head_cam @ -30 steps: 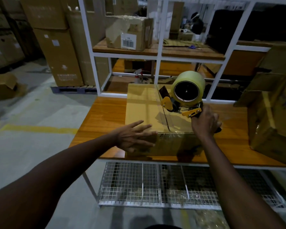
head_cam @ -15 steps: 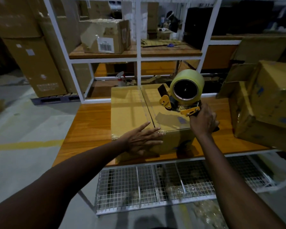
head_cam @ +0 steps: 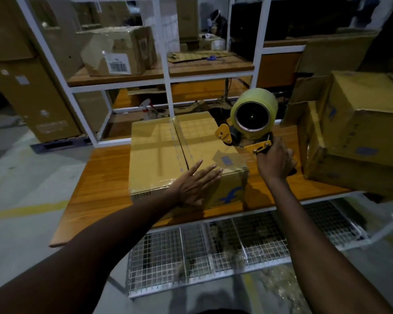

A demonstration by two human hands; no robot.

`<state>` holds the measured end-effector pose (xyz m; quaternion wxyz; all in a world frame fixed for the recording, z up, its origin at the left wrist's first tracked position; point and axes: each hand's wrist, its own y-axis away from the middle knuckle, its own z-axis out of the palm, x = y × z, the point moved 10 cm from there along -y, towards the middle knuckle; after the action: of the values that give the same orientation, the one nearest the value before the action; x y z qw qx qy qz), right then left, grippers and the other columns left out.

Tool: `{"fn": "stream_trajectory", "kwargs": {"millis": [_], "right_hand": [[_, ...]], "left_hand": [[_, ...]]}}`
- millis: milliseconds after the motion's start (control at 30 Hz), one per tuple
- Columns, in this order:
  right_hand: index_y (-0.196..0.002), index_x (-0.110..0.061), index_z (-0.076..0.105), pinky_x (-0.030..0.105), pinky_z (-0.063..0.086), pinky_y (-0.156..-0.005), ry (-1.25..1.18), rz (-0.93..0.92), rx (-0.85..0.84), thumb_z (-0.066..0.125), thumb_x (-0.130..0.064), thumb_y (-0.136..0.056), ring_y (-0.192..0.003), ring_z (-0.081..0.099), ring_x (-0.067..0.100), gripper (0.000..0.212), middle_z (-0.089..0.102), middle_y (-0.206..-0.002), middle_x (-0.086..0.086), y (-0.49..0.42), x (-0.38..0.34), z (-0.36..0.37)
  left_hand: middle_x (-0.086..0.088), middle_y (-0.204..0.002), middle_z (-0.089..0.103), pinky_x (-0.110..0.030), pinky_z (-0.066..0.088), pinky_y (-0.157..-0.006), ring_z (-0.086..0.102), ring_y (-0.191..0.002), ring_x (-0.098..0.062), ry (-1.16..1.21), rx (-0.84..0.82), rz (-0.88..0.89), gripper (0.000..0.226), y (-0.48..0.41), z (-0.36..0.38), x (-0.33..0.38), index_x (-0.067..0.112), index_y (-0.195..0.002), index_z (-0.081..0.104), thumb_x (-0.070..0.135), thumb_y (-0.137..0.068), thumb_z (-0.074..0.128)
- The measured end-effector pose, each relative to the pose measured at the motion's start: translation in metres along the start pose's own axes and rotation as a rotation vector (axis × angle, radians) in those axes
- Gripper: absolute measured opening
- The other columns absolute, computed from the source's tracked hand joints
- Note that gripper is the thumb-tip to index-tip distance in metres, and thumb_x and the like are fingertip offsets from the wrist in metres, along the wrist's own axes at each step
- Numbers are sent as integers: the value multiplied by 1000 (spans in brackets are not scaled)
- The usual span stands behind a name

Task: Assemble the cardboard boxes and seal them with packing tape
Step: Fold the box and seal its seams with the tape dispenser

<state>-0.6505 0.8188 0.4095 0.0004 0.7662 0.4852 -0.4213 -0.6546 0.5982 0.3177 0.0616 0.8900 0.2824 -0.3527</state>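
A closed cardboard box [head_cam: 159, 152] stands on the wooden table [head_cam: 100, 184], with clear tape running along its centre seam and over the near edge. My left hand [head_cam: 194, 185] lies flat with straight fingers on the box's near top edge and front face. My right hand [head_cam: 275, 160] grips the handle of a tape dispenser [head_cam: 251, 123], which carries a big yellowish tape roll. The dispenser is held up just off the box's right side, above the table.
A stack of sealed cardboard boxes [head_cam: 359, 132] fills the table's right end. A white shelf frame [head_cam: 166, 80] behind holds a labelled box [head_cam: 118, 52]. Tall cartons [head_cam: 32, 98] stand on the floor at left. A wire mesh shelf [head_cam: 213, 248] lies under the table.
The view has shifted, so the box and table sit further left and lower. My left hand stays flat on the box's near edge. The dispenser stays raised in my right hand.
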Motion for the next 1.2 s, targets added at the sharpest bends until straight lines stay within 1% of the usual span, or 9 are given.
{"fn": "stream_trajectory", "kwargs": {"millis": [33,133,300,400,567,767,900,1067,1200], "right_hand": [[-113,-11,52,50,32,-92,1,-2,-4,60,-22,-91,-118,44,39,25,57,-121,11,-3,3,0],[-116,-12,53,49,32,-92,-5,5,-23,60,-23,-92,-119,45,38,28,57,-123,11,-12,11,0],[-115,-13,53,49,32,-93,-31,-37,-36,58,-24,-92,-120,44,37,26,58,-121,10,-29,15,-2],[-115,-13,54,50,32,-93,-32,-61,-43,58,-22,-92,-119,45,39,25,58,-121,10,-42,17,-4],[-114,-14,54,49,32,-94,-53,-67,-75,59,-22,-91,-119,44,38,25,58,-121,9,-62,28,-7],[-109,-13,53,49,32,-90,-79,-80,-80,62,-24,-90,-116,46,38,24,58,-117,10,-80,47,-4],[-109,-13,53,48,32,-90,-78,-92,-104,63,-24,-89,-116,46,38,26,58,-117,10,-91,55,0],[-108,-14,53,47,32,-89,-93,-105,-121,64,-26,-88,-115,46,37,26,59,-117,9,-105,59,4],[-107,-13,53,48,31,-91,-104,-106,-114,61,-24,-90,-116,46,38,22,58,-116,10,-116,58,3]], "left_hand": [[-15,-164,-11,-58,-13,-118,-9,-151,-33,41,-165,23,106,4,7,1,7,-157,-4,73,-87,39],[-13,-161,-25,-60,-17,-116,-25,-146,-35,23,-139,57,109,0,9,7,10,-156,-12,75,-85,39],[-11,-166,-8,-57,-9,-119,-8,-152,-30,54,-115,189,97,-18,3,31,16,-159,1,67,-87,41],[-16,-165,-5,-61,5,-118,-2,-152,-35,87,-125,21,98,-53,-13,13,14,-159,2,67,-86,41],[-17,-164,-10,-64,7,-117,-5,-151,-39,176,-229,-175,107,-66,7,9,21,-157,-11,68,-85,51],[-18,-163,-14,-63,11,-117,-3,-150,-43,203,-267,-104,93,-71,18,29,32,-154,-18,63,-92,44],[-22,-163,-10,-59,13,-120,2,-150,-42,294,-339,-115,76,-81,19,41,35,-155,-1,56,-96,42],[-10,-160,21,-47,22,-119,24,-145,-30,762,-108,-691,76,-96,1,14,17,-148,30,56,-87,54],[-15,-163,11,-61,5,-116,8,-150,-37,813,-305,-1012,114,-112,22,17,16,-152,20,94,-70,35]]}}
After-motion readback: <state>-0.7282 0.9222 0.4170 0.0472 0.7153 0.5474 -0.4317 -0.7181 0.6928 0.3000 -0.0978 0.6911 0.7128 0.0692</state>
